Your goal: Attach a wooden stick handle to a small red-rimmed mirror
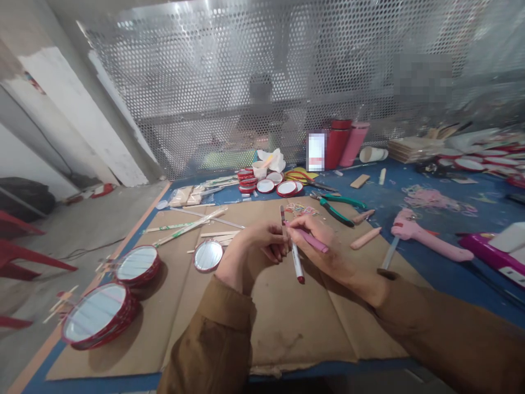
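My left hand (pixel 273 241) is closed around a narrow wooden stick (pixel 282 212) that stands up between its fingers and carries dark coloured bands near the top. In a writing grip, my right hand (pixel 314 235) pinches a purple-pink marker (pixel 309 239), its tip end close to the stick; whether they touch I cannot tell. A white marker (pixel 296 262) with a red end lies just below both hands, its upper part hidden by them. Left of my left hand is a small round mirror-like disc (pixel 208 255) with a red rim, beside several flat wooden sticks (pixel 219 235).
Brown cardboard (pixel 295 328) covers the blue table. Two red drum-shaped pieces (pixel 98 312) sit at left. Teal-handled pliers (pixel 338 208), a pink glue gun (pixel 430 238) and loose rubber bands (pixel 435 200) lie right. Red-rimmed discs (pixel 287 188) and a red bottle (pixel 338 145) stand at the back.
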`<state>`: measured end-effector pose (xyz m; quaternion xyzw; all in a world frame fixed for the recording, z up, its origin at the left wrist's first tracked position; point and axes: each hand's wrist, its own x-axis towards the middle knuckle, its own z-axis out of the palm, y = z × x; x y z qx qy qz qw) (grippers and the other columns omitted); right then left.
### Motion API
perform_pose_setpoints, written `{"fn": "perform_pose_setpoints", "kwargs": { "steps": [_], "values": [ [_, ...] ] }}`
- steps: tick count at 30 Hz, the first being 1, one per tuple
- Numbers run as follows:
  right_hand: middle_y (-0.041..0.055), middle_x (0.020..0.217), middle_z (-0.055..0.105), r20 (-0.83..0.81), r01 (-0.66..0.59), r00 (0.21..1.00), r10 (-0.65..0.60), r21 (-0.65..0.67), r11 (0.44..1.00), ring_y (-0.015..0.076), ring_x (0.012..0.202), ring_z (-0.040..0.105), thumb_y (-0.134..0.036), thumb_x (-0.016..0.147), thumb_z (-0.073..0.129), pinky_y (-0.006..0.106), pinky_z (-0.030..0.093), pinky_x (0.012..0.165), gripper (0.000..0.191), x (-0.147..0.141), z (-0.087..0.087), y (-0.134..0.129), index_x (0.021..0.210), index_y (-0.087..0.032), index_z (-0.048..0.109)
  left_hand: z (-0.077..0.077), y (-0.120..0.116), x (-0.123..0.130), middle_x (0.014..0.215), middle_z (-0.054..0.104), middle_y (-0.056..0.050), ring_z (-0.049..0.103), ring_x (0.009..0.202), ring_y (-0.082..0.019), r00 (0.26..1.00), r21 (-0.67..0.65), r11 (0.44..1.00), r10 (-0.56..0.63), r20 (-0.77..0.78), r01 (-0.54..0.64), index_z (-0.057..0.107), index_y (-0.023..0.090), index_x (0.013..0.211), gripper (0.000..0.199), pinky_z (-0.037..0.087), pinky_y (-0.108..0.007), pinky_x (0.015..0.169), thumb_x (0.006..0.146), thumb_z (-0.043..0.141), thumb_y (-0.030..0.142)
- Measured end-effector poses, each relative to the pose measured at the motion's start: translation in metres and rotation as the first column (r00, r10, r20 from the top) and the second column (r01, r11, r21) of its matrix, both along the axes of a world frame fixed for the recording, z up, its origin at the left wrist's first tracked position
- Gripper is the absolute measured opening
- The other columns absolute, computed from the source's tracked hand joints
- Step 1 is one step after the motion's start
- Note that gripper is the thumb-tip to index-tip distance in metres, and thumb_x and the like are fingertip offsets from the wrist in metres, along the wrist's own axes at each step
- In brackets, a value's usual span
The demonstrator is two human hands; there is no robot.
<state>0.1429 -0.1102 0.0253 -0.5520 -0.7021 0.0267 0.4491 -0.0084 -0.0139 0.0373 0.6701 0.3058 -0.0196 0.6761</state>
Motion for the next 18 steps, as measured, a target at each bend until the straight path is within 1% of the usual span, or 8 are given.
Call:
{"fn": "perform_pose_setpoints", "kwargs": {
  "steps": [5, 10, 13, 18],
  "values": [
    [0.0024, 0.08, 0.068, -0.008, 0.006, 1.0, -0.006, -0.01, 1.0, 0.0192, 0.074, 0.064, -0.03, 0.088, 0.054, 0.032, 0.049, 0.068, 0.008, -0.001, 0.001, -0.001, 0.086, -0.024, 0.06, -0.002, 0.0, 0.0, 0.058, 0.062, 0.0, 0.061, 0.05, -0.012, 1.0, -0.005, 1.0, 0.006, 0.001, -0.006, 0.056, 0.014, 0.074, 0.03, 0.053, -0.028, 0.058, 0.078, 0.07, 0.04],
    [0.0019, 0.077, 0.066, -0.032, -0.054, 0.998, 0.053, -0.013, 0.998, 0.0177, 0.071, 0.063, -0.027, 0.088, 0.051, 0.03, 0.049, 0.065, 0.01, -0.002, 0.011, -0.004, 0.082, -0.023, 0.057, -0.004, 0.001, 0.0, 0.055, 0.061, 0.0, 0.061, 0.05, -0.012, 1.0, 0.0, 1.0, 0.001, 0.022, 0.0, 0.057, 0.013, 0.075, 0.036, 0.053, -0.028, 0.058, 0.074, 0.072, 0.045],
    [0.0022, 0.078, 0.066, -0.031, -0.057, 0.998, 0.057, -0.007, 0.998, 0.018, 0.071, 0.063, -0.026, 0.087, 0.052, 0.03, 0.049, 0.066, 0.009, -0.003, 0.013, -0.005, 0.082, -0.023, 0.058, -0.004, 0.002, 0.0, 0.055, 0.062, 0.0, 0.061, 0.05, -0.012, 1.0, 0.004, 1.0, -0.003, 0.013, 0.003, 0.057, 0.013, 0.075, 0.031, 0.053, -0.029, 0.059, 0.078, 0.069, 0.041],
    [0.0026, 0.081, 0.068, -0.018, -0.048, 0.999, 0.048, 0.02, 0.999, 0.0193, 0.075, 0.064, -0.026, 0.087, 0.052, 0.032, 0.05, 0.069, 0.008, -0.002, 0.01, -0.003, 0.085, -0.023, 0.059, -0.003, 0.002, 0.001, 0.058, 0.063, -0.002, 0.062, 0.05, -0.014, 1.0, 0.017, 1.0, -0.009, 0.022, 0.008, 0.058, 0.013, 0.075, 0.022, 0.054, -0.03, 0.058, 0.081, 0.065, 0.033]
  ]
}}
